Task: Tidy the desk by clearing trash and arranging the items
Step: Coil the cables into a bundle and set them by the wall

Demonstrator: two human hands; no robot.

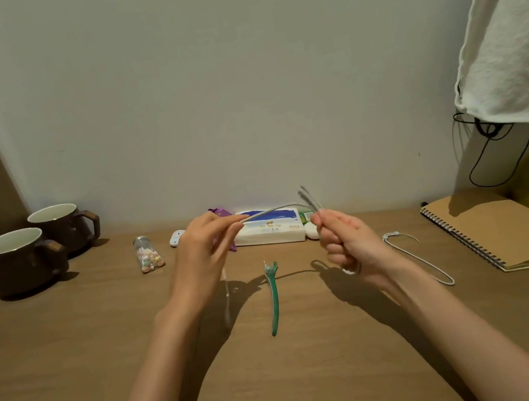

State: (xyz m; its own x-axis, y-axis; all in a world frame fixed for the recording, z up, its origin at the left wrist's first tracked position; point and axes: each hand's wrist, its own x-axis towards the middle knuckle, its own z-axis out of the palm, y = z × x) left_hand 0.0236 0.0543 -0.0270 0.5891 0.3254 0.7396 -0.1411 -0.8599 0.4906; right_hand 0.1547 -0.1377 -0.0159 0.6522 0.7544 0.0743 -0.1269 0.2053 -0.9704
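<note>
Wooden tabletop (69,335) | my left hand (201,248) pinches grey cable (272,212) | right hand (342,240) grips its folds | cable spans sideways between them.

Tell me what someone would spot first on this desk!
Probably the two hands in the middle, left hand and right hand, holding a grey cord stretched between them above the desk. Next, the green hair clip lying on the wood just nearer than them, and two brown mugs at the far left.
</note>
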